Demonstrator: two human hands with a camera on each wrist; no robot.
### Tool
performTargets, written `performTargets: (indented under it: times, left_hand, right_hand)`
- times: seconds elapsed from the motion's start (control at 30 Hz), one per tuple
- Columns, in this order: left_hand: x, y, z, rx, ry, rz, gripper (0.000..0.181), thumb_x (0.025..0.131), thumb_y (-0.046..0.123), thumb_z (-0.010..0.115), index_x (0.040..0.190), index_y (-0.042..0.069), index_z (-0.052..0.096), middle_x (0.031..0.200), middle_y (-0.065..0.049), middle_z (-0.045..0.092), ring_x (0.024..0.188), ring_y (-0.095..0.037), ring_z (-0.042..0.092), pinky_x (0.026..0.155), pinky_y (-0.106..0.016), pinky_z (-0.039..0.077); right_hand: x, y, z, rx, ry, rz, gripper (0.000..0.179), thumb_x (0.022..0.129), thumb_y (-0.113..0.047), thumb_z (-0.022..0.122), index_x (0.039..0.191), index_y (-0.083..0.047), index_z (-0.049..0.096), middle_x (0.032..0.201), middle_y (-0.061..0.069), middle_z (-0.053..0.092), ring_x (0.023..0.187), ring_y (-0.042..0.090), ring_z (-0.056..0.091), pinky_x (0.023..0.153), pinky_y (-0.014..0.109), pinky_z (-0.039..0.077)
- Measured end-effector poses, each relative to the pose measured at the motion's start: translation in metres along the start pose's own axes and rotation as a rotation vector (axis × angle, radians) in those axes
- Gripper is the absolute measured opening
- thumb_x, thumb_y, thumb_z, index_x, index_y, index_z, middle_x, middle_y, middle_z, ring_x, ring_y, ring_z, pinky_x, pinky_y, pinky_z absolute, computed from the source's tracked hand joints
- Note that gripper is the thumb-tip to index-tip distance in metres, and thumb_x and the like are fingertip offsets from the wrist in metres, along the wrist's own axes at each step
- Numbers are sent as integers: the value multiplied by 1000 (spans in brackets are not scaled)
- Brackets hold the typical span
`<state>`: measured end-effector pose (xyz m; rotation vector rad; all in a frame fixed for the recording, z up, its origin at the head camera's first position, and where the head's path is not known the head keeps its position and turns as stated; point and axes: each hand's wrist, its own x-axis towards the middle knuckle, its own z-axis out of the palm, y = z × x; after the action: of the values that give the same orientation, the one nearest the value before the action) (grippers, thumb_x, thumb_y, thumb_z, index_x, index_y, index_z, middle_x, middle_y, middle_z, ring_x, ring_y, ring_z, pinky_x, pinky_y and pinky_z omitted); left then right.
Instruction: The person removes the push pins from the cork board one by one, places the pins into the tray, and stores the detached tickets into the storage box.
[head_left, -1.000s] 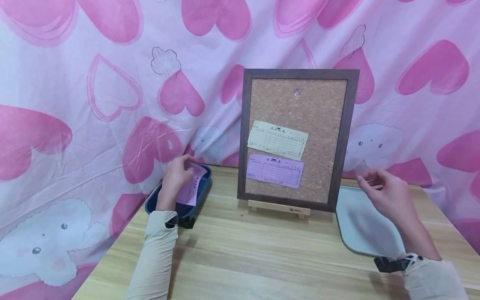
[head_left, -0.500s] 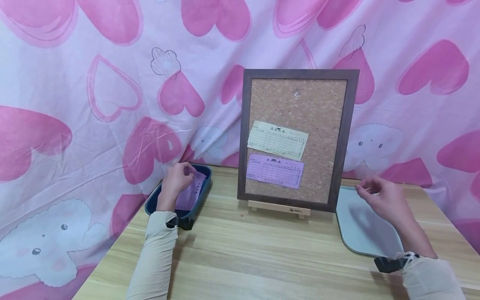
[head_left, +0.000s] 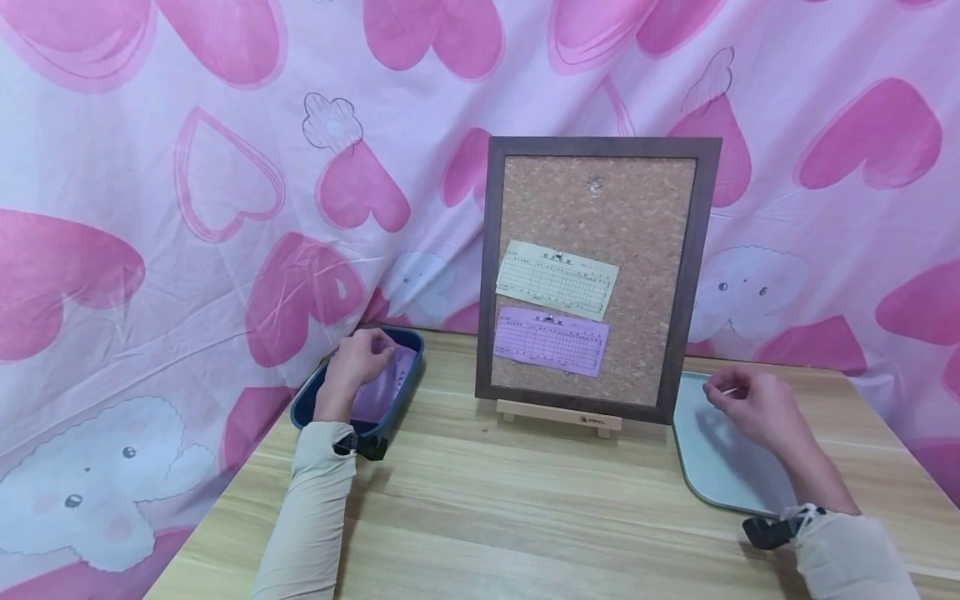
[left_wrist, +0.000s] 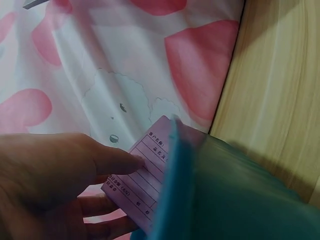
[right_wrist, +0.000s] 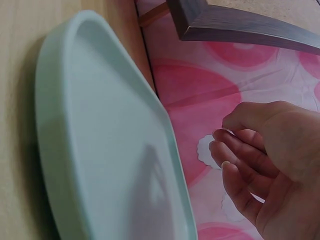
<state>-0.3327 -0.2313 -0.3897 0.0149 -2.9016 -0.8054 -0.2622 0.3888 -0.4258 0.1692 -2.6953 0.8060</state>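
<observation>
Fingers and thumb of the left hand (head_left: 356, 364) pinch one purple slip (left_wrist: 132, 185) inside the dark blue bin (head_left: 409, 338), whose blurred wall hides part of the slip; whether more lie beneath cannot be told. Above the one pale green tray (head_left: 716, 471), the right hand (head_left: 765, 408) has its fingers loosely curled, a narrow gap at the thumb. Two more slips (head_left: 556, 280), one yellowish, one purple, hang on the corkboard (head_left: 645, 275). Bare tabletop (head_left: 525, 517) runs openly between bin and tray to the front edge of view.

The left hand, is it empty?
No, the left hand pinches a purple slip between thumb and fingers.
</observation>
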Motion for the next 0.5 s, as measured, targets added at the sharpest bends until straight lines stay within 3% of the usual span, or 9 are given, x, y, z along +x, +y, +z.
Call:
performTargets:
  times: [0.2,0.33,0.5]
  left_hand:
    - [1,-5,3,13,-78,-64,26,107,26,63,123,10,74,124,-18,74,107,-35,68,99,-55,56]
    - [2,-8,5,23,-91,-68,27,107,25,62,125,10,74,127,-18,74,110,-35,68,101,-57,55]
    - [3,-11,7,10,-121,-87,27,106,25,62,126,11,73,127,-17,72,108,-34,65,96,-54,54]
  right_hand:
    - [0,1,3,-13,-31,21,12,98,-17,78,103,-6,79,97,13,80,83,8,64,63,21,50]
    - [1,1,3,-15,-51,47,13,98,-16,78,105,-5,79,98,14,79,89,19,67,64,21,49]
    - [0,3,3,-13,-64,54,14,98,-16,77,106,-4,78,99,14,78,90,22,67,64,21,49]
